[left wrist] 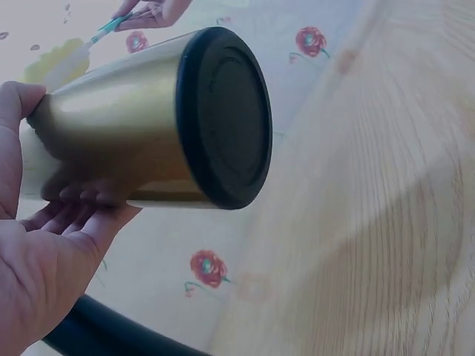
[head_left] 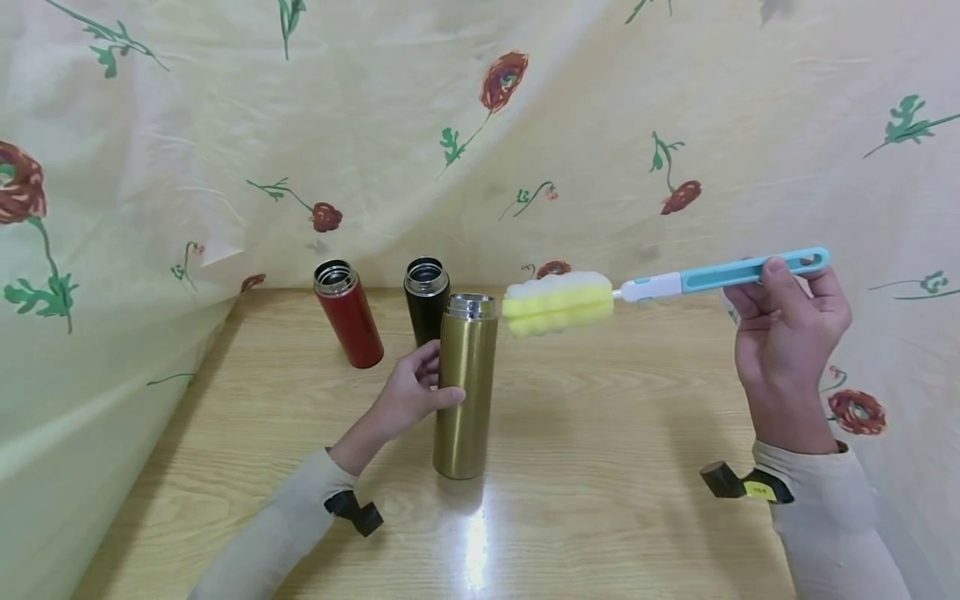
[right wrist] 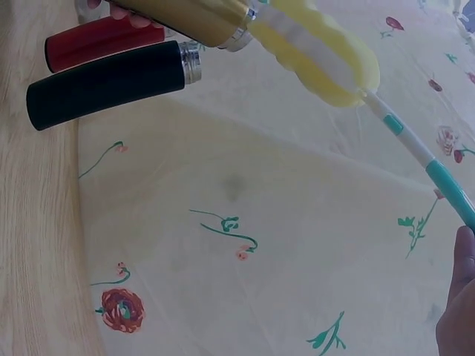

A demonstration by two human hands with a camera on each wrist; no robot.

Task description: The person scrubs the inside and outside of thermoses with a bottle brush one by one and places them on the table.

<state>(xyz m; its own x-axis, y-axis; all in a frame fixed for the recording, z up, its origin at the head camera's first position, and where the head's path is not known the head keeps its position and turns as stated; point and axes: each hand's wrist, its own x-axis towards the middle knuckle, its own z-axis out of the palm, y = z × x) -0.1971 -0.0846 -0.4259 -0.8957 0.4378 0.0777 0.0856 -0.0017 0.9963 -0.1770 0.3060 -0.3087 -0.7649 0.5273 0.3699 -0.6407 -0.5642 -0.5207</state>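
Note:
A gold steel flask with an open silver mouth stands upright on the wooden table, and my left hand grips its side. The left wrist view shows the gold flask with its black base toward the camera and my fingers curled round it. My right hand holds the blue handle of a bottle brush, level in the air. Its yellow and white sponge head hovers just right of the flask's mouth; the right wrist view shows the sponge head next to the rim.
A red flask and a black flask, both open, stand behind the gold one near the back of the table. A cream cloth with printed flowers hangs behind and on both sides. Bare wood lies to the right and front.

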